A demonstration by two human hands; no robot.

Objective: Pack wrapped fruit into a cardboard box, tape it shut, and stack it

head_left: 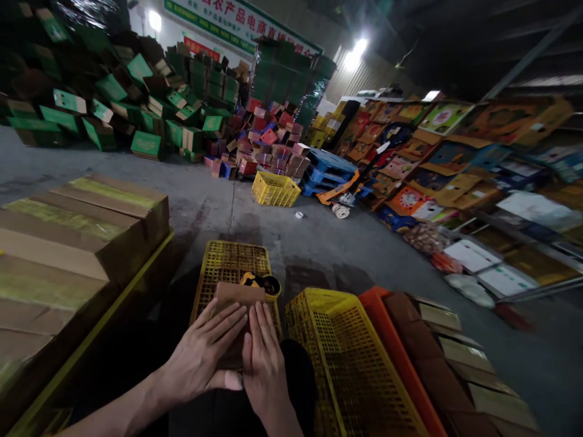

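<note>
A small brown cardboard box (239, 294) lies on an upturned yellow plastic crate (237, 253) in front of me. Flat on the box's top rests my left hand (212, 346), fingers stretched out and the thumb apart, with a pale wrap on the thumb tip. My right hand (264, 358) lies beside it, its straight fingers pressing on the same surface. Much of the box is hidden under both hands. Just beyond the box, on the crate's right side, sits a yellow and black tape dispenser (262, 283).
Taped cartons (82, 243) are stacked at left. On the right stand a yellow crate (337, 315) and an orange crate (382, 309) beside brown boxes. Farther off are another yellow crate (276, 189), an orange pallet jack (339, 189), blue pallets (330, 161) and heaped green boxes (146, 144).
</note>
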